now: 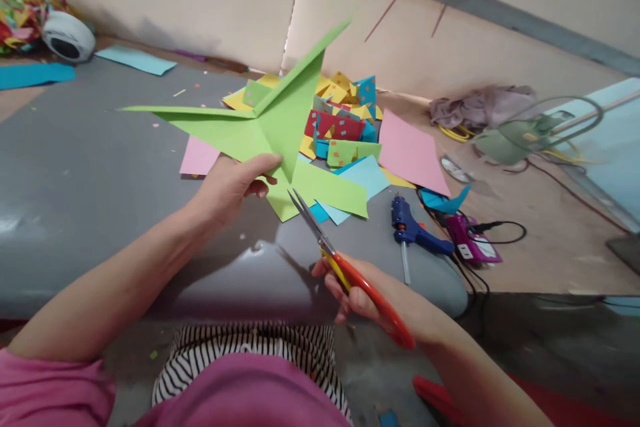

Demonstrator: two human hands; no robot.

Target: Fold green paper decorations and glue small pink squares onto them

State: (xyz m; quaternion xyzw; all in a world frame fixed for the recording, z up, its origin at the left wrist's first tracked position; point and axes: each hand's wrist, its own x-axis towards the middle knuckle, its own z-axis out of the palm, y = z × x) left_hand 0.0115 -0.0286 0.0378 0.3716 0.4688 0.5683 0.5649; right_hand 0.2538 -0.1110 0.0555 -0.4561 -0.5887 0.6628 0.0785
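Left hand [233,190] pinches creased, pointed green paper [280,130] over the grey table [100,167]; right hand [381,280] grips metal-bladed scissors [327,245], nearer. Folded patterned scraps [341,127] crowd the far side, a glue gun [413,230] the right.

Worktop [100,160]: grey cover, glossy, reflecting light. Cream wall [200,0] stands behind the worktop, crossed by a grey strip [515,17]. Grey floor [375,380] below the worktop.

White device [69,37] sits at the table [555,233] back edge, left, bunched cloth [483,109] back edge, right, blue glue gun [415,230] by grey cover [75,193] right edge, purple power strip [474,240] just beside.
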